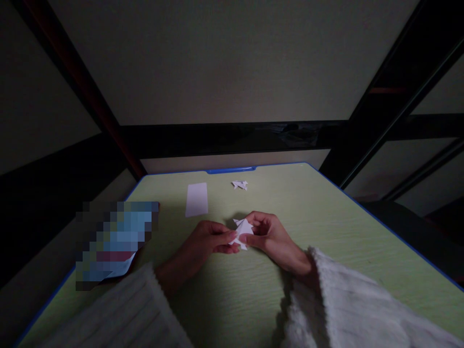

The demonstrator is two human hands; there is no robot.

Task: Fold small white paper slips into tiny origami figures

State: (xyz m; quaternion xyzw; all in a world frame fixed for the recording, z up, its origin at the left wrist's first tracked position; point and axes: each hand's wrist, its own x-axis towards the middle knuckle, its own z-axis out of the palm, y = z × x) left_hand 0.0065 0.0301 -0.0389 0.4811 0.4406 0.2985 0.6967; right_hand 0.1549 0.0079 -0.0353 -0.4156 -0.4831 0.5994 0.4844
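Note:
Between my hands, just above the table, is a small piece of folded white paper (243, 229) with several pointed corners. My left hand (213, 238) pinches its left edge between thumb and fingers. On the other side, my right hand (267, 234) grips it, the thumb lying on the near face and the fingers behind. The fingertips behind the paper are partly hidden. Farther back lies a second folded paper figure (239, 184), small and white with pointed ends. To its left rests a flat white sheet of paper (197, 199).
A phone or tablet (123, 241), its screen pixelated, lies at the table's left edge. The pale green table (326, 217) has a blue rim and a blue strip (231, 170) at its far edge. A wall with dark beams rises behind it.

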